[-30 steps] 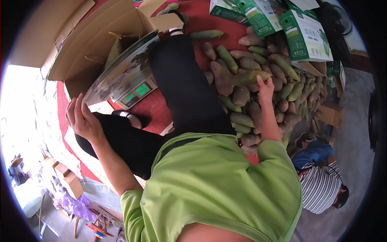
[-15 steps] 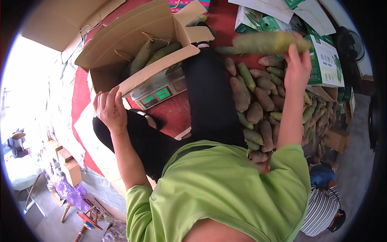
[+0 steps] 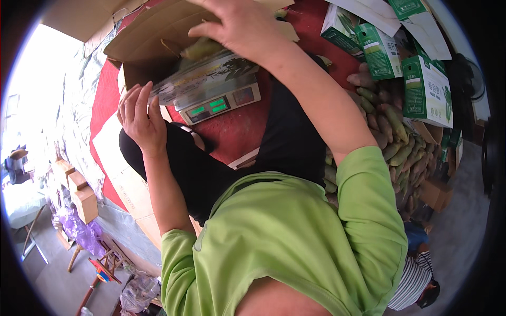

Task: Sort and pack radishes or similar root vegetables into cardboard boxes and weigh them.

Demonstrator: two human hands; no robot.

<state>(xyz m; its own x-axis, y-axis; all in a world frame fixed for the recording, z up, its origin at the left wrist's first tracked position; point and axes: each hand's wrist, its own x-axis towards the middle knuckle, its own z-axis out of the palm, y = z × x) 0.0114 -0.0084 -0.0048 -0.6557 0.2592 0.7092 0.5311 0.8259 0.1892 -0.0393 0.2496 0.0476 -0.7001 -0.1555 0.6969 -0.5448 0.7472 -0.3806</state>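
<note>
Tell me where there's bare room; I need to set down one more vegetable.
Bare red cloth shows between the scale and the black-clad legs. Crowded: the vegetable pile under the green-and-white cartons, and the cardboard box, where the right hand reaches.

We wear a loose lime-green short-sleeved shirt [image 3: 284,237] with plain stitched hems and black trousers [image 3: 211,168], our forearms bare below the sleeves, and our left hand [image 3: 139,118] and right hand [image 3: 240,26] ungloved.
</note>
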